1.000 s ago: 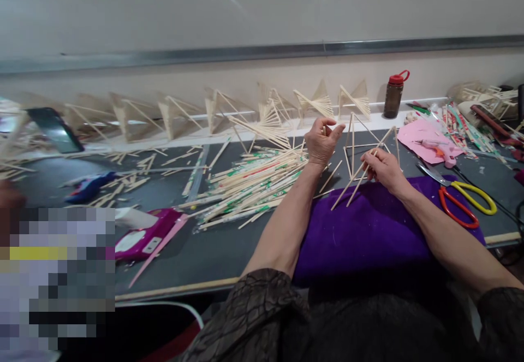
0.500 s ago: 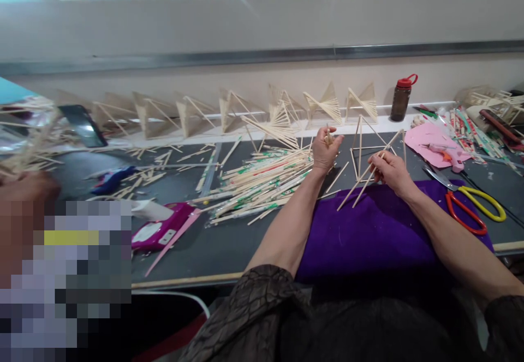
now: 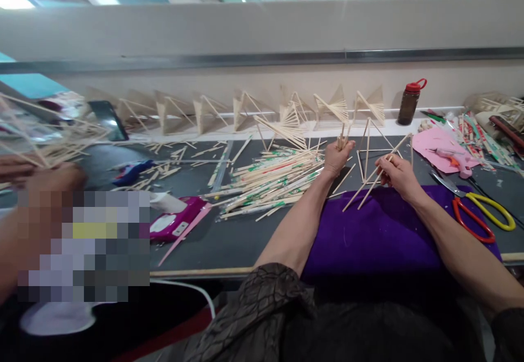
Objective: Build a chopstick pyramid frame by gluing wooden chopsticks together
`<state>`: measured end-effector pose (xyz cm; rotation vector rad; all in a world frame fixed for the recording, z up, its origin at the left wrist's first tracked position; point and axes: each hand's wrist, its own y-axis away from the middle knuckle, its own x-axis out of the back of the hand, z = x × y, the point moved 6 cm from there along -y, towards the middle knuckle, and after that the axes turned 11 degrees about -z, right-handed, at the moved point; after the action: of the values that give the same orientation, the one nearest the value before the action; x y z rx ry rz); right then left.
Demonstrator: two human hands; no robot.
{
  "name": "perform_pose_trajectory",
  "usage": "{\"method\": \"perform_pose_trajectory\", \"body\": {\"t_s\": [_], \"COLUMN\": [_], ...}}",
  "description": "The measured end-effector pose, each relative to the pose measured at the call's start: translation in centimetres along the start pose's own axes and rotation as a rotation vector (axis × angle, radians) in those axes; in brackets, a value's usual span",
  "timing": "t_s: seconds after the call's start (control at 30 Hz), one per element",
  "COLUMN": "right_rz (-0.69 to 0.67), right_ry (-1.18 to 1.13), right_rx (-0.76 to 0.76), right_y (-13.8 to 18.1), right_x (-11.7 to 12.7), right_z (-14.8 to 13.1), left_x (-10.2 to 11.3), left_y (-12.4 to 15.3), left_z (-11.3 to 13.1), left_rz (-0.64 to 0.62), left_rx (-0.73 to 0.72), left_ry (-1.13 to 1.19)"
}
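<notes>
1. Cloth (image 3: pixel 380 242), purple: spread on the grey table (image 3: pixel 229 250) along its near edge, under the person's forearms.
2. Scissors (image 3: pixel 460 193), one red handle and one yellow: on the right end of the cloth, blades pointing away.
3. Box (image 3: pixel 182 224), magenta: left part of the table, a pink strip (image 3: pixel 184 236) beside it.
4. Right hand (image 3: pixel 397 173): above the far edge of the cloth, fingers and thumb pinching a pair of sticks (image 3: pixel 355 194), lower ends slanting left over the cloth.
5. Co-worker's hand (image 3: pixel 67 179): far left, blurred, at some thin sticks; its grip cannot be told.
6. Left hand (image 3: pixel 336 159): raised at the right end of the pile, closed around a small bundle (image 3: pixel 341 142), ends upright above the fist.
7. Pile (image 3: pixel 274 179): paper-wrapped chopsticks, left of the left hand.
8. Frame (image 3: pixel 367 152): open stick construction, standing just beyond and between the two hands; whether the pinched sticks touch it cannot be told.
9. Glue gun (image 3: pixel 457 160), pink: partly on a pink sheet (image 3: pixel 426 142), beyond the scissors.
10. Wrappers (image 3: pixel 470 132): loose heap, right.
11. Phone (image 3: pixel 108 122): leaning, far left.
12. Bottle (image 3: pixel 409 104), red cap: upright by the wall.
13. Models (image 3: pixel 331 105), stick-built: row along the wall.
</notes>
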<state>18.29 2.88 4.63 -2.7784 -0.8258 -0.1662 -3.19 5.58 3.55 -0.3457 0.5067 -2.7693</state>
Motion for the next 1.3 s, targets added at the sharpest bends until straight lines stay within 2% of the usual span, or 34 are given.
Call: {"method": "perform_pose_trajectory", "body": {"t_s": [0.1,0.23,0.4,0.47,0.63,0.73,0.8,0.87,0.97,1.03,1.07,1.13,1.23,1.3], "right_rz": [0.002,0.0,-0.008,-0.004,0.0,-0.007,-0.013,-0.016,-0.025,-0.029,-0.029,-0.02,-0.003,0.0], "right_ry": [0.012,0.015,0.004,-0.002,-0.009,-0.003,0.003,0.012,0.02,0.014,0.009,0.004,0.007,0.013], "right_rx": [-0.012,-0.022,-0.01,-0.004,-0.003,0.002,0.008,0.016,0.035,0.043,0.042,0.03,0.002,-0.013], "right_y": [0.0,0.0,-0.1,-0.1,0.0,0.0,0.0,0.1,0.1,0.1,0.1,0.1,0.1,0.1], "right_x": [-0.1,-0.2,-0.3,-0.3,-0.3,-0.3,-0.3,-0.4,-0.4,-0.4,-0.4,-0.2,0.0,0.1], "right_z": [-0.1,-0.2,-0.2,-0.2,-0.3,-0.4,-0.5,-0.5,-0.7,-0.7,-0.7,-0.4,-0.1,0.1], "left_x": [-0.1,-1.1,-0.4,-0.3,-1.0,-0.5,1.1,4.0,9.8,13.1,14.4,16.4,18.2,18.8], "left_y": [0.2,0.3,0.4,0.5,1.0,1.2,1.1,0.9,0.5,0.4,0.3,0.7,1.9,2.7], "left_z": [-0.2,-0.4,0.1,0.6,2.0,3.0,4.0,5.4,7.3,7.8,7.5,6.0,3.2,1.6], "left_rz": [-0.022,-0.169,-0.131,-0.163,-0.287,-0.268,-0.22,-0.175,-0.065,-0.04,-0.069,-0.163,-0.292,-0.349], "left_rx": [-0.014,0.088,0.26,0.324,0.374,0.337,0.271,0.185,0.103,0.128,0.181,0.329,0.47,0.479], "left_ry": [0.115,0.268,0.515,0.579,0.623,0.585,0.48,0.261,-0.301,-0.768,-0.981,-1.261,-1.398,-1.397]}}
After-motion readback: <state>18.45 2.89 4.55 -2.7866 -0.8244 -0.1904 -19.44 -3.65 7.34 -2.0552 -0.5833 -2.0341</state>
